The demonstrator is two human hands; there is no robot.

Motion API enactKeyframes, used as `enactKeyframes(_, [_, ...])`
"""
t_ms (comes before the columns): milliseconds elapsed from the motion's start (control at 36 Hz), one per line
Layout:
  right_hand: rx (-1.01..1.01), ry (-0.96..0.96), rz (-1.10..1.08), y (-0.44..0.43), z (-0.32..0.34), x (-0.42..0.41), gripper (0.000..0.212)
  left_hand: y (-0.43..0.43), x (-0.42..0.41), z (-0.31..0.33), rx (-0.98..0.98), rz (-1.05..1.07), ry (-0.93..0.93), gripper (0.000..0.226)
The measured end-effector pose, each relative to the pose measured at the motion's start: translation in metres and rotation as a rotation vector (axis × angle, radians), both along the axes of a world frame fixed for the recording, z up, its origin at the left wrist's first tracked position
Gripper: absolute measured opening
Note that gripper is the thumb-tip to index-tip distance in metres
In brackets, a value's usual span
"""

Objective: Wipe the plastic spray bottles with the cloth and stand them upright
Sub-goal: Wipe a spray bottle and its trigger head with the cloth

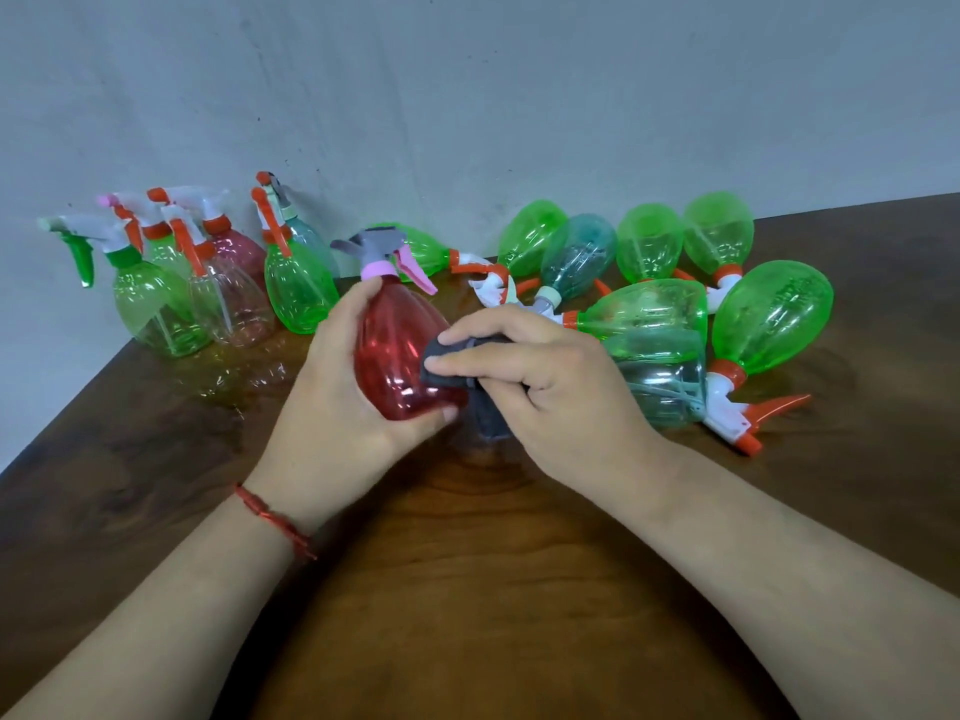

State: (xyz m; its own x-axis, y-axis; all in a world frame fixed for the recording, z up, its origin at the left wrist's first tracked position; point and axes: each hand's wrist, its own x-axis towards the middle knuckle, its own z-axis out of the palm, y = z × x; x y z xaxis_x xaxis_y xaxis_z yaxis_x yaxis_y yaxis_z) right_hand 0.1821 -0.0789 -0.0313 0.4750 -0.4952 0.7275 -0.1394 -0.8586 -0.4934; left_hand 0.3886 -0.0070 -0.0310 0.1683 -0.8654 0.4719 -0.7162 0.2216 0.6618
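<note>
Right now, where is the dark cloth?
In the head view, centre: the right hand presses the dark cloth against the red bottle, which the left hand holds.

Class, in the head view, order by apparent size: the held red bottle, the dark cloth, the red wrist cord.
1. red bottle
2. dark cloth, partly hidden under the right hand
3. wrist cord
</note>
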Motion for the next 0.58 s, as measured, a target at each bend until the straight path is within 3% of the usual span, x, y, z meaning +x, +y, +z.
enactKeyframes(194, [0.211,-0.186,-0.078,-0.012,0.005,-0.004,0.036,0.004,-0.017,-0.002,0.048,-0.256,-0.040,0.121])
enactKeyframes(333, [0.368,-0.275,-0.047,-0.015,0.010,-0.007,0.037,0.010,-0.027,0.002,0.055,-0.375,0.167,0.118])
enactKeyframes(583, [0.332,-0.161,-0.030,-0.014,0.007,-0.005,0.043,0.004,-0.015,0.000,0.061,-0.270,-0.014,0.121])
